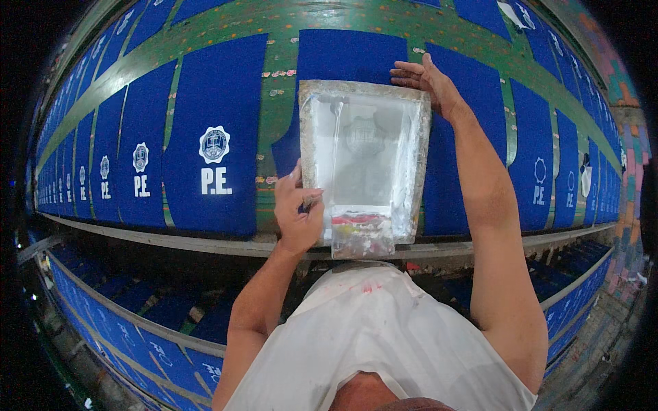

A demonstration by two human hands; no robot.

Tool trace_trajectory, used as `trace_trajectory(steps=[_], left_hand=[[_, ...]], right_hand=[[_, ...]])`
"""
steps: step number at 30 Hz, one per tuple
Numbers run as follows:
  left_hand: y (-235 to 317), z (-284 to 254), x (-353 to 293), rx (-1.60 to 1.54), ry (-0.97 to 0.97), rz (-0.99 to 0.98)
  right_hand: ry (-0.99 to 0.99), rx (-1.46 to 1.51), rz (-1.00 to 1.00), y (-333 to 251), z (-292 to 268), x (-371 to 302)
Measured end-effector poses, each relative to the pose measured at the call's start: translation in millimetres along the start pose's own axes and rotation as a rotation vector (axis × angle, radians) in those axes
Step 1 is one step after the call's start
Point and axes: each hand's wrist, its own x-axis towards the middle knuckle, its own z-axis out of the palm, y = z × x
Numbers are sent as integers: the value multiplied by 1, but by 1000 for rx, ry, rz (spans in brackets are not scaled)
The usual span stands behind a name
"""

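A screen printing frame (pixel 310 130) with a worn, stained border lies over a blue fabric piece (pixel 353 51) in front of me. Its pale mesh (pixel 363 175) shows a faint round emblem. Curled at the frame's left border, my left hand (pixel 300 212) grips it, thumb reaching over the rim. My right hand (pixel 432 85) is open at the far right corner, fingers stretched out to the left over the blue fabric; whether it touches the frame is unclear. A flat block smeared with red and yellow (pixel 363 236), its kind unclear, rests across the frame's near end.
Blue fabric pieces with white emblem prints (pixel 214 147) lie in a row on the left. On the right, some pieces (pixel 538 157) carry fainter prints. The green table (pixel 281 109) has a raised near edge (pixel 185 240), with more blue pieces on a lower level (pixel 130 346).
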Motion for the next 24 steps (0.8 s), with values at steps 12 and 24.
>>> trace_trajectory(steps=[12,24], left_hand=[[60,-11,15,-141,25,-125],[125,161,-12,-403,66,-235]], right_hand=[[252,407,-348,49,-32,-86],[296,-125,-453,149,-80,-393]])
